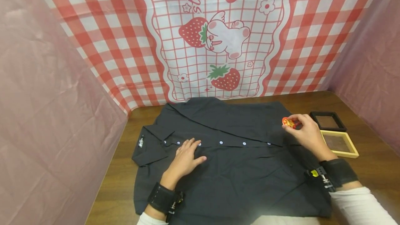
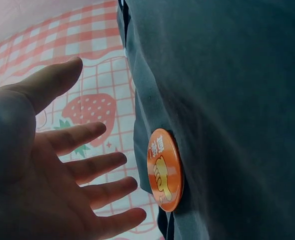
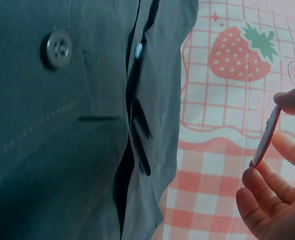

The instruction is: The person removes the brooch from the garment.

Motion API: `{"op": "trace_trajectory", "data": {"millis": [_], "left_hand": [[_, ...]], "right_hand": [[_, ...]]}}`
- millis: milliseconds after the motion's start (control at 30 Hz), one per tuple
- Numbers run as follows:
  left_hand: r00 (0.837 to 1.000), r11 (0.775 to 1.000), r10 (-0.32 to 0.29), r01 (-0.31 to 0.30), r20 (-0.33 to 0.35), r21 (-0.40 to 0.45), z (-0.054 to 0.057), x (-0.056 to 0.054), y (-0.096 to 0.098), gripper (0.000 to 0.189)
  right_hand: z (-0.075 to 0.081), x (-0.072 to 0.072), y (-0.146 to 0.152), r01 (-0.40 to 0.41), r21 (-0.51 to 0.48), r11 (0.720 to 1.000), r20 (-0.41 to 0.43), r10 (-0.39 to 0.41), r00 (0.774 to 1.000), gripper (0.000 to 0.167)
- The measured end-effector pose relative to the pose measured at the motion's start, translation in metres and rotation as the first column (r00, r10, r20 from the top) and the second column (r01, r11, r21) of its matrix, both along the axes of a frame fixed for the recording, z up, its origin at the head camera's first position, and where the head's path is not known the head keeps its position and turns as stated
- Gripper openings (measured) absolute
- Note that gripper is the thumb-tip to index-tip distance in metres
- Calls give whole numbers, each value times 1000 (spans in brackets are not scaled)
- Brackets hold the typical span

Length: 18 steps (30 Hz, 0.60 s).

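Note:
A dark button-up shirt (image 1: 237,176) lies spread on the wooden table, its collar to the left and a row of pale buttons across its middle. Over the button row, my left hand (image 1: 185,157) has its fingers extended and spread, holding nothing. Near that hand, the left wrist view shows an orange round badge (image 2: 165,170) with a yellow hand picture on the shirt; the head view does not show it. My right hand (image 1: 304,133) pinches a red and yellow badge (image 1: 289,122) above the shirt's right part. In the right wrist view, this badge (image 3: 266,135) appears edge-on.
At the table's right side lie a black frame (image 1: 341,121) and a pale yellow frame (image 1: 352,145), side by side. A red-and-white checked cloth (image 1: 118,44) with strawberries hangs behind the table. Pink fabric (image 1: 56,96) closes off both sides.

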<state>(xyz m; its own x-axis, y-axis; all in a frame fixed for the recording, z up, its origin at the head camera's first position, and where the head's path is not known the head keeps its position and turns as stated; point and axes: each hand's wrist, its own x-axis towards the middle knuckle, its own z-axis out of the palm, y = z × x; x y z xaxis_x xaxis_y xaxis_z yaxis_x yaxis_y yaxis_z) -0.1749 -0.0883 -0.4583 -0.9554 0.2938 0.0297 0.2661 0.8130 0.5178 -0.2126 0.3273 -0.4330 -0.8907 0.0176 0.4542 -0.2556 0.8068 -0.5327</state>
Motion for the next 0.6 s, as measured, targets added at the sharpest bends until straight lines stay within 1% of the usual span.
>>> {"op": "trace_trajectory", "data": {"millis": [233, 500, 600], "left_hand": [[1000, 1000, 18, -17, 11, -11, 0, 0, 1, 67], [999, 1000, 19, -19, 28, -2, 1, 1, 0, 70], [999, 1000, 19, -19, 29, -3, 1, 1, 0, 71]], "right_hand": [[2, -1, 9, 21, 3, 1000, -1, -21, 1000, 34], [3, -2, 18, 58, -7, 998, -29, -58, 998, 34], [3, -4, 22, 66, -5, 998, -25, -66, 997, 35]]}}
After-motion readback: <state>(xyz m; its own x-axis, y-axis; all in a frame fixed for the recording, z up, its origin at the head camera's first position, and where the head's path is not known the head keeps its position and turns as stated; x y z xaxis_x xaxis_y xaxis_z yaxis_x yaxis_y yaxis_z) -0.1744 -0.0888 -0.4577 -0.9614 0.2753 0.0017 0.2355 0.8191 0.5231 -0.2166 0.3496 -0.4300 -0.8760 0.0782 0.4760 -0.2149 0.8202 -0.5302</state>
